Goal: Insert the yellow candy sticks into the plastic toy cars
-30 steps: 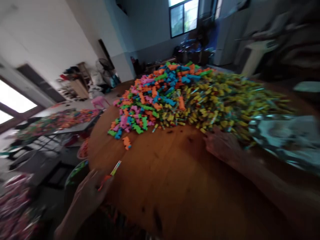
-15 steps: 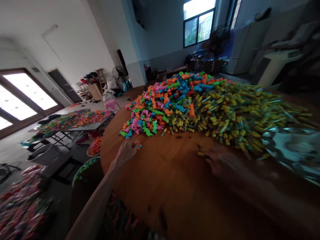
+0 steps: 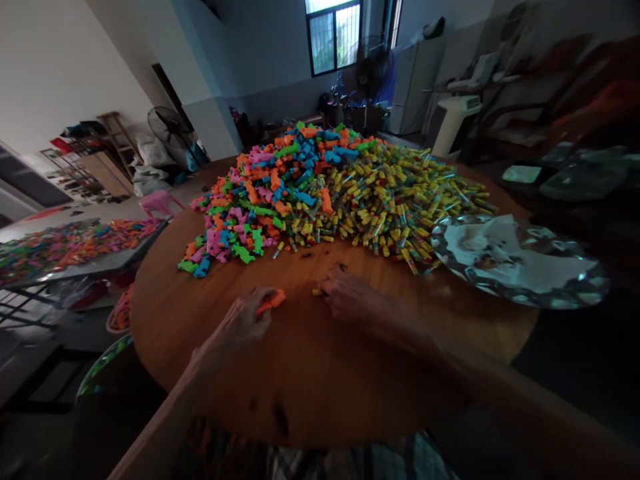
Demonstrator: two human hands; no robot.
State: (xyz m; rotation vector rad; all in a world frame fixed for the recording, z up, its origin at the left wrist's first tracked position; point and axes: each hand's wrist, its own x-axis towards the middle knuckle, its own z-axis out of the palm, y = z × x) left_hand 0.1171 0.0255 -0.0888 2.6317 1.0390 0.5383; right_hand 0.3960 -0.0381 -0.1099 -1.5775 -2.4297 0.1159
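Observation:
My left hand (image 3: 250,315) is closed on an orange plastic piece (image 3: 271,302) above the round wooden table (image 3: 300,367). To its right, my right hand (image 3: 345,293) pinches a small yellow tube (image 3: 318,292), whose tip points left toward the orange piece. The two held items are apart. Beyond my hands lies a heap of orange, blue, pink and green plastic pieces (image 3: 240,233). It runs into a pile of yellow tubes (image 3: 395,200) in clear wrapping on the right.
A shiny silver tray (image 3: 565,297) with white paper sits at the table's right. At the left stand another table (image 3: 100,259) covered with coloured pieces, a pink stool (image 3: 159,200) and a green-rimmed container (image 3: 95,373). A fan (image 3: 370,70) is behind.
The view has swung right. My hands have come closer together, and the orange piece in my left hand now shows more fully. The yellow tube is still in my right hand.

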